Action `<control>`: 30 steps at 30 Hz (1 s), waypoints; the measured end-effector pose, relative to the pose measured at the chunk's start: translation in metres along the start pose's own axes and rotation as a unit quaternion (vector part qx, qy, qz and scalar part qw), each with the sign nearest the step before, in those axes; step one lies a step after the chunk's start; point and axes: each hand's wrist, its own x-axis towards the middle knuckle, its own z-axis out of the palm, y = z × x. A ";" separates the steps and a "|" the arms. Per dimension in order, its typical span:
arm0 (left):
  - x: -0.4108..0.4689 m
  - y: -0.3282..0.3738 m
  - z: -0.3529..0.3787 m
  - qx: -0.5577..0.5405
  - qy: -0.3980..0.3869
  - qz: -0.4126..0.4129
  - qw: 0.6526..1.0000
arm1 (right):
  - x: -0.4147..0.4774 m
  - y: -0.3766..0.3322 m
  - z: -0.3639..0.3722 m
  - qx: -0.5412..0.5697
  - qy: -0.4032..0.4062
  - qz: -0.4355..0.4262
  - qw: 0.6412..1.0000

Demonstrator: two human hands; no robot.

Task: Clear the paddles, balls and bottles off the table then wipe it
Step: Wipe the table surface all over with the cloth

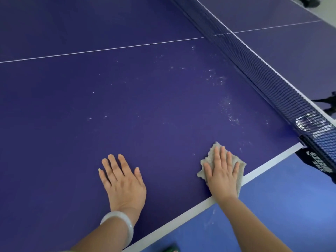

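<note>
The dark blue table tennis table fills the view. My right hand lies flat with straight fingers on a beige cloth, pressing it onto the table close to the white side line. My left hand rests flat on the bare table surface to the left of it, fingers spread, with a pale bangle on the wrist. White specks and smears dot the table between the cloth and the net. No paddles, balls or bottles are in view.
The dark net runs diagonally from the top middle to the right edge, ending at its clamp post. The table's white-lined side edge runs along the lower right, with light blue floor beyond it.
</note>
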 end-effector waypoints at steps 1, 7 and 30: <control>0.000 0.000 -0.001 0.002 0.000 -0.001 1.000 | 0.009 -0.010 -0.001 0.007 0.000 0.009 1.000; -0.001 0.002 -0.003 0.011 0.018 0.005 1.000 | 0.008 -0.091 0.019 -0.073 -0.037 -0.269 0.960; -0.001 0.003 -0.001 0.023 0.031 -0.001 0.999 | 0.067 -0.017 -0.002 -0.079 0.031 -0.187 0.979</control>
